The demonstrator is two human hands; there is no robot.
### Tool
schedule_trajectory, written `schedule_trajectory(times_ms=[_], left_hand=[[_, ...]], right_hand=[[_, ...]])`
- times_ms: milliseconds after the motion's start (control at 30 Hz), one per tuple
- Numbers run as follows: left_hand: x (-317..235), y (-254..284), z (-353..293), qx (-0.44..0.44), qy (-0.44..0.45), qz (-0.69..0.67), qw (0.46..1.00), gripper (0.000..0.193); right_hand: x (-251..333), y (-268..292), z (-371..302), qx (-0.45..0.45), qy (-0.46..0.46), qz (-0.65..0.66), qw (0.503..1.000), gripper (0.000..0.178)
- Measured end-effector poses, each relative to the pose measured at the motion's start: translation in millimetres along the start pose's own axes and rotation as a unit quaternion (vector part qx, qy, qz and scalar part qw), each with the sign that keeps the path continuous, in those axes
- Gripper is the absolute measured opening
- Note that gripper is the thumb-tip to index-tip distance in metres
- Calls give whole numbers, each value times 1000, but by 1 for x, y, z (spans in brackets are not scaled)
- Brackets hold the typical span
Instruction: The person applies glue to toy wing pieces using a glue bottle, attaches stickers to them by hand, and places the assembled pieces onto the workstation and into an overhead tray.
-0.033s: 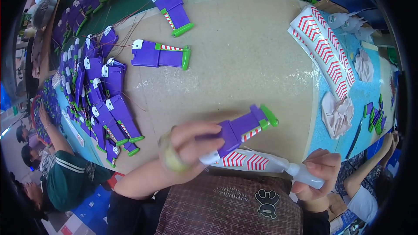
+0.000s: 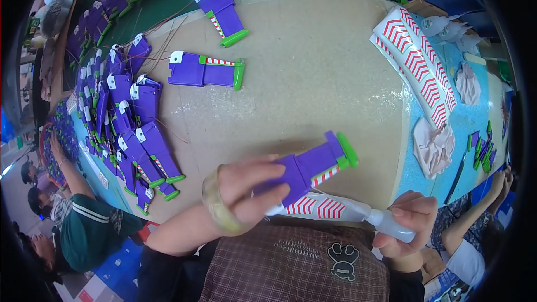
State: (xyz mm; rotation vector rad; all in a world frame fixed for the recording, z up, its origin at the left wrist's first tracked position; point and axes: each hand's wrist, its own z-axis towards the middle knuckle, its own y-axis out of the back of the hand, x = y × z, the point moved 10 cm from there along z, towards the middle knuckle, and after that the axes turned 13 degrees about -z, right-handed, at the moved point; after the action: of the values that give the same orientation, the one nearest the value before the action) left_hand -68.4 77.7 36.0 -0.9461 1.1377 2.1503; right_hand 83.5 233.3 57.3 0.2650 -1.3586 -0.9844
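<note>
My left hand, with a pale bangle at the wrist, grips a purple plastic toy part near the table's front edge. The part has a green end piece, a red-and-white striped strip along one side and a white corner mostly behind my fingers. In my right hand is a small translucent squeeze bottle, its thin nozzle pointing left toward the toy part. Beneath them lies a sheet of red chevron stickers, partly covered by the held part.
Similar purple parts are heaped on the left, with two more lying nearer the middle. More chevron sticker sheets lie at right, beside a crumpled cloth. Thin wires trail over the left side. People work at both sides.
My left hand has turned slightly, and the toy part has shifted a little with it. My right hand and the bottle stay nearly still.
</note>
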Motion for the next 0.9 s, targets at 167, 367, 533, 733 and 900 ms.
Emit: schedule_trajectory(times_ms=[167, 367, 533, 733, 900], left_hand=[[-19, -6, -7, 26, -111, 80, 990, 26], [-4, -8, 3, 31, -22, -7, 999, 32], [57, -28, -23, -104, 414, -402, 810, 24], [64, -58, -48, -137, 508, -473, 706, 14], [56, -84, -57, -79, 519, -487, 698, 16]], right_hand=[[2, -10, 3, 45, 12, -21, 999, 54], [-36, -8, 7, -52, -91, 28, 994, 43], [-53, -28, 35, -66, -74, -86, 991, 43], [-10, -57, 32, 156, -18, -34, 987, 56], [-1, -86, 22, 174, 22, 51, 983, 58]])
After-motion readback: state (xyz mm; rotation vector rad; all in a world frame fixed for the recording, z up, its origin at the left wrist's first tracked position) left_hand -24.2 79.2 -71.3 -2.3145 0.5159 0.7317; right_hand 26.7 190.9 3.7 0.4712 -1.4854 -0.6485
